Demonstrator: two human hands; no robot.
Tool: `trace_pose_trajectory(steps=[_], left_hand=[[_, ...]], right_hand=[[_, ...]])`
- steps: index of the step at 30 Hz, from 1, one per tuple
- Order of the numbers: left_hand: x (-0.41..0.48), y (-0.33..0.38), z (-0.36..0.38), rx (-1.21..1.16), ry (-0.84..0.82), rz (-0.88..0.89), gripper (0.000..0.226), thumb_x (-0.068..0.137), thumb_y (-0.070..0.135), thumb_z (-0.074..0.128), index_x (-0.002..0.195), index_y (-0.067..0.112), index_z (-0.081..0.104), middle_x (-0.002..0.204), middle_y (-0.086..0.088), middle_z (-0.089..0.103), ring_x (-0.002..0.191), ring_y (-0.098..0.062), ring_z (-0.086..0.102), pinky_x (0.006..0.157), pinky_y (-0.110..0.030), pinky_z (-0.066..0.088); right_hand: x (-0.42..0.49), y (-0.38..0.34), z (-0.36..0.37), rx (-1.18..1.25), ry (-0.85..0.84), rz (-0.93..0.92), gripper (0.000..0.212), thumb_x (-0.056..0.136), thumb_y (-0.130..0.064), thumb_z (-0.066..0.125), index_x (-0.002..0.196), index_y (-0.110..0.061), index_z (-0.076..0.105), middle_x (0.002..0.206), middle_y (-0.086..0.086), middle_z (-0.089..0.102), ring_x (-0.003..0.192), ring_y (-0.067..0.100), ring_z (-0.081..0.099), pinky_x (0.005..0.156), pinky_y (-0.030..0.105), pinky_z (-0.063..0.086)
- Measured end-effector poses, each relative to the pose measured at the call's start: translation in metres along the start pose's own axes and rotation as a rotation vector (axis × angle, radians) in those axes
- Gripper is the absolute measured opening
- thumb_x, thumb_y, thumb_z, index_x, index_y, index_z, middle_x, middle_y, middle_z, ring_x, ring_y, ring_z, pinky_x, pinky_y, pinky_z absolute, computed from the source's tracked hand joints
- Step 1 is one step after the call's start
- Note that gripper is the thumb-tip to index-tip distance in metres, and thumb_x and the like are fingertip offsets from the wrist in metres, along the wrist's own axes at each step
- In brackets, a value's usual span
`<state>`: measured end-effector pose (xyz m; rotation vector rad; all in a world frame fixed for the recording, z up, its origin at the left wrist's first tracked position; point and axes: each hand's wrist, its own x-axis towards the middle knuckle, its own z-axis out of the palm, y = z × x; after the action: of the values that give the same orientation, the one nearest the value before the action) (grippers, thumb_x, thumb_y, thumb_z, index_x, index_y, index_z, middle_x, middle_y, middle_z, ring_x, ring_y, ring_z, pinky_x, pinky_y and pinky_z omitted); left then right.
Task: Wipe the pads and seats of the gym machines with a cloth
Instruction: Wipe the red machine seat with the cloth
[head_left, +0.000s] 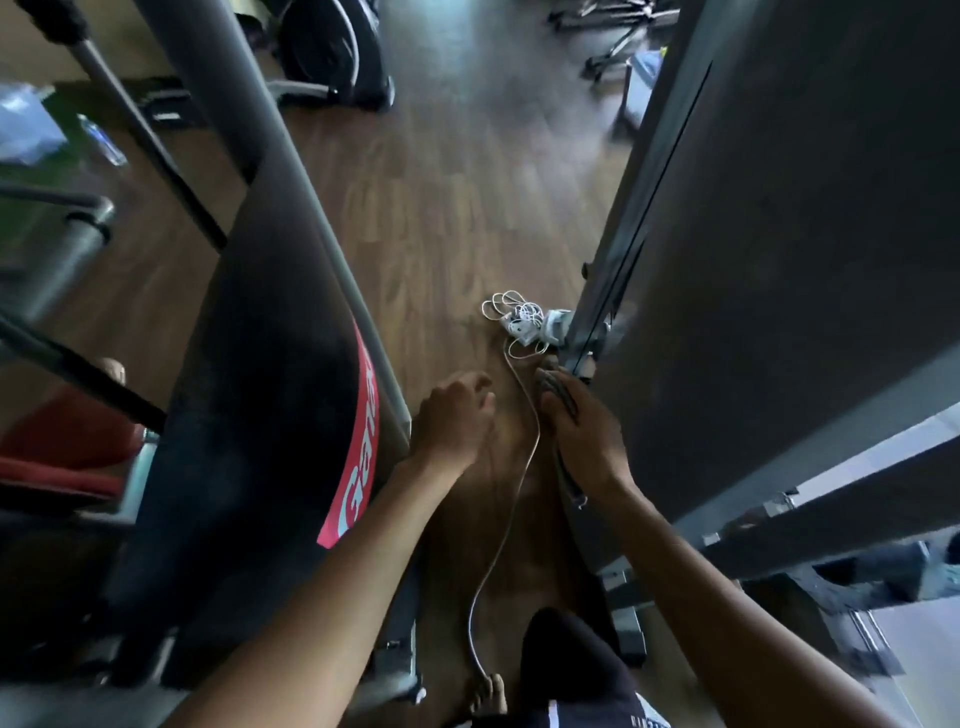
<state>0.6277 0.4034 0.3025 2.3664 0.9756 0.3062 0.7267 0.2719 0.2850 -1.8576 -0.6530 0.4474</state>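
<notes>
Right hand grips the cloth, pressing it to the right machine's rail. Left hand hangs loosely curled, empty. Wiping appears under way; next, the cloth likely slides along the rail.

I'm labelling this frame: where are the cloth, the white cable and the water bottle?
cloth (553, 384): head view, its bunched upper end.
white cable (519, 317): head view, its coiled bundle.
water bottle (101, 140): head view, middle of its body.
</notes>
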Motion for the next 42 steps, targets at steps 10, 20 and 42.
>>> trace_pose_trajectory(steps=[10,20,42], left_hand=[[0.141,-0.013,0.013,-0.080,-0.017,-0.114,0.029,0.092,0.024,0.057,0.118,0.020,0.069,0.120,-0.004,0.071,0.113,-0.026,0.063,0.093,-0.033,0.048],[0.299,-0.019,0.012,-0.019,0.013,-0.193,0.026,0.094,0.027,0.055,0.117,0.024,0.068,0.121,-0.001,0.069,0.111,-0.029,0.062,0.088,-0.034,0.048],[0.752,-0.105,-0.034,-0.109,0.036,-0.239,0.023,0.092,0.023,0.059,0.112,0.023,0.070,0.111,0.001,0.074,0.104,-0.026,0.068,0.086,-0.036,0.053]], right_hand=[[0.142,0.020,0.043,-0.002,0.055,-0.036,0.030,0.097,-0.017,0.059,0.126,-0.015,0.065,0.130,-0.004,0.063,0.122,0.006,0.055,0.102,0.013,0.040],[0.303,0.009,0.056,-0.056,0.004,-0.009,0.031,0.097,-0.020,0.058,0.128,-0.017,0.064,0.119,-0.007,0.067,0.104,-0.005,0.054,0.086,0.002,0.036],[0.752,-0.046,0.179,-0.111,-0.063,0.079,0.030,0.096,-0.029,0.059,0.125,-0.025,0.065,0.128,-0.008,0.066,0.117,0.010,0.060,0.102,0.030,0.045]])
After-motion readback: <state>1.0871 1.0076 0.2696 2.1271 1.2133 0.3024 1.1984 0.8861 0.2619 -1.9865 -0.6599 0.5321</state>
